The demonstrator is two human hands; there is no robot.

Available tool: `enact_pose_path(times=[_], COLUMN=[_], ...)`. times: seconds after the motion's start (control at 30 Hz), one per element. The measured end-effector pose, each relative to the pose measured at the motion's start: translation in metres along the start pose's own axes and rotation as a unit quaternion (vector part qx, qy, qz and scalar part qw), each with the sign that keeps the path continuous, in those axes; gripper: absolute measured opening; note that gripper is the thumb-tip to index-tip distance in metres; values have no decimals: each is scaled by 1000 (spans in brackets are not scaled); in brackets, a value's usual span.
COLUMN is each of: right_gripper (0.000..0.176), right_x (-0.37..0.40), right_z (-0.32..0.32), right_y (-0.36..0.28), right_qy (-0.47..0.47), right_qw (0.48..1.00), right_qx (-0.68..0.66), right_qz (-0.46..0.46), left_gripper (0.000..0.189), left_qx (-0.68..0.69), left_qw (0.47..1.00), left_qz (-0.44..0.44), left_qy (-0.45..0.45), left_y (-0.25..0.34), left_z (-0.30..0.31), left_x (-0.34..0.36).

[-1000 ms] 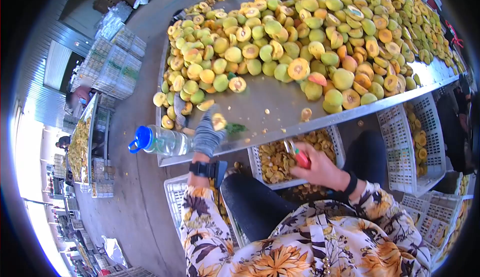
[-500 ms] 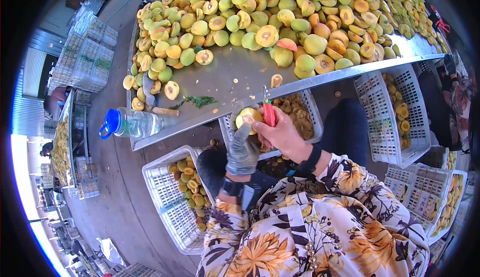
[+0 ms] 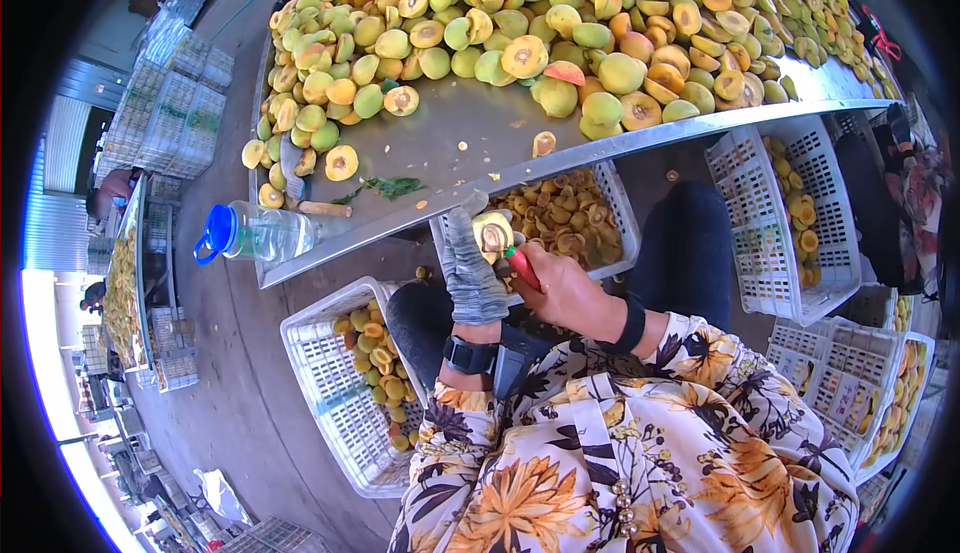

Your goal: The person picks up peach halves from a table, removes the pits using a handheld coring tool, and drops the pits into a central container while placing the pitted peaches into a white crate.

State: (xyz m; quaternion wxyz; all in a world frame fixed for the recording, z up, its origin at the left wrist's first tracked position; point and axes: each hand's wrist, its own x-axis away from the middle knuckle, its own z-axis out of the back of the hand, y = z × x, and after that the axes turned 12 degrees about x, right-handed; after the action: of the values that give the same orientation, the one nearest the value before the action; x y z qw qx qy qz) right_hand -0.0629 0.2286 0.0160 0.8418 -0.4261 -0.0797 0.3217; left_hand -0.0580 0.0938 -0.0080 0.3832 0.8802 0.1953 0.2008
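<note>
My left hand (image 3: 473, 278), in a grey glove, is closed around a halved peach (image 3: 492, 223) with its cut face and brown pit centre showing. My right hand (image 3: 572, 291), bare, grips a red-handled pitting tool (image 3: 522, 268) with a green collar. The tool's end meets the cut face; its metal tip is hidden there. Both hands are just off the front edge of a metal table (image 3: 440, 143), above a white crate (image 3: 628, 215) of peach pieces. Heaped peaches (image 3: 510, 23), many halved, cover much of the tabletop.
A blue-capped water bottle (image 3: 262, 233) lies at the table's left corner, near a wooden-handled tool (image 3: 325, 209) and green leaves (image 3: 393, 187). White crates of peaches stand left (image 3: 330, 393) and right (image 3: 750, 223) of my legs. Another person (image 3: 905, 193) is at the far right.
The peach half has turned so its cut face shows more. My right hand has lowered the tool from pointing upward to against the fruit. The whole view has shifted slightly.
</note>
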Motion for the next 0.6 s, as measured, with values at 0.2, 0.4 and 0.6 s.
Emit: enact_pose_path(times=[0.2,0.4,0.6], right_gripper=[25,24,24], right_x=[7,17,7], right_z=[0,3,16], right_y=[-2,4,10], right_qy=[-5,-52,-130], right_qw=[998,998,991], right_qx=[-26,-5,-18], right_qz=[-54,-38,6], left_gripper=[48,51,48], left_qx=[-45,-47,-115], left_qw=[998,995,972], left_qz=[-33,83,173], left_qy=[-36,-42,-110], left_y=[-7,9,35], left_z=[-10,-7,-4], left_x=[9,6,-10])
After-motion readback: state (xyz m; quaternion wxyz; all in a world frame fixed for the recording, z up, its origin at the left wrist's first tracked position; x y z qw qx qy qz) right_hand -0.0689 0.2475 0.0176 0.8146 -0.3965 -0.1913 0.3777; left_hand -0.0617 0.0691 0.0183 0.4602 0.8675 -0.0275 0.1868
